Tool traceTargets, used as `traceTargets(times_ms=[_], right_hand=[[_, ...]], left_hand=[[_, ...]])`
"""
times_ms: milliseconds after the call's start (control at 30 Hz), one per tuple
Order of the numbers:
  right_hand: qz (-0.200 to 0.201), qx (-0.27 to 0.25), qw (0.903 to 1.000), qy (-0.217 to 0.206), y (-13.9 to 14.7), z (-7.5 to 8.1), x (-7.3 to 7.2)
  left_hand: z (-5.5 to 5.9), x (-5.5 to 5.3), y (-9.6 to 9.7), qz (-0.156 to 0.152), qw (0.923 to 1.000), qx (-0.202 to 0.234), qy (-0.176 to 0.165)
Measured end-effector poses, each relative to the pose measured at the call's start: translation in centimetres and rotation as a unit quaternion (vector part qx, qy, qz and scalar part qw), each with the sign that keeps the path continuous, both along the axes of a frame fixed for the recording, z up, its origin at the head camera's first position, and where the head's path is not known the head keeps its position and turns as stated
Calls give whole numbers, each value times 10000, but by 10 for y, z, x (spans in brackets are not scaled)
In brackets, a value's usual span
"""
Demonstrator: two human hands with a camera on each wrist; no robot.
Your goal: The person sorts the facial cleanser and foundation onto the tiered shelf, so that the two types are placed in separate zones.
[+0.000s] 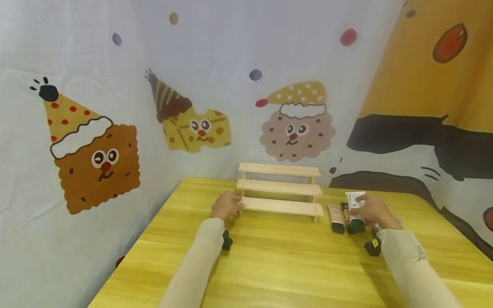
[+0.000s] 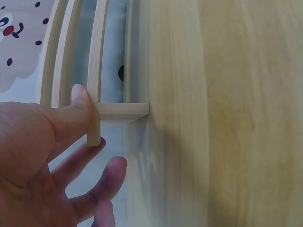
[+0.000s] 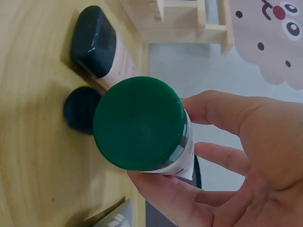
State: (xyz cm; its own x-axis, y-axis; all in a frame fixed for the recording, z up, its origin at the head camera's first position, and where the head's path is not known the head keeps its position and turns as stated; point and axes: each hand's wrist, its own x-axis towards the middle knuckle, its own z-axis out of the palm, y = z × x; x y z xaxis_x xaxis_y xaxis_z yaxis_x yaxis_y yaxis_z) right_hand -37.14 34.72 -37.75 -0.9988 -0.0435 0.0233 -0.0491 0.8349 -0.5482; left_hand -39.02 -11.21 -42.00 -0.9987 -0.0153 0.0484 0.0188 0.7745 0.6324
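A three-tier light wooden rack (image 1: 281, 206) stands at the back of the table. At its left end my left hand (image 1: 226, 206) pinches the lowest shelf (image 2: 94, 66), thumb on one face and a finger on the other. To the right of the rack, my right hand (image 1: 372, 210) grips a white squeeze tube (image 1: 351, 198), its green cap (image 3: 139, 123) pointing down. Beside it lie a pink tube with a black cap (image 1: 336, 219) and a dark tube (image 1: 345, 216), partly covered by the held one.
A greyish tube (image 3: 116, 215), mostly cut off, shows at the bottom of the right wrist view. The yellow wood-grain table (image 1: 269, 265) meets a cartoon-printed cloth (image 1: 215, 64) behind the rack and at the left.
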Motion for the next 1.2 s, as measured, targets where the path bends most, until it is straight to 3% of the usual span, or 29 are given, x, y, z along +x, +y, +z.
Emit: traceTargets(times_ms=[533, 1200], right_hand=[[134, -173, 9995, 205, -14, 10, -6], [129, -241, 9994, 223, -33, 26, 2]], left_hand=[[2, 0, -5, -26, 10000, -38, 58], [4, 2, 1, 22, 9998, -175, -19]])
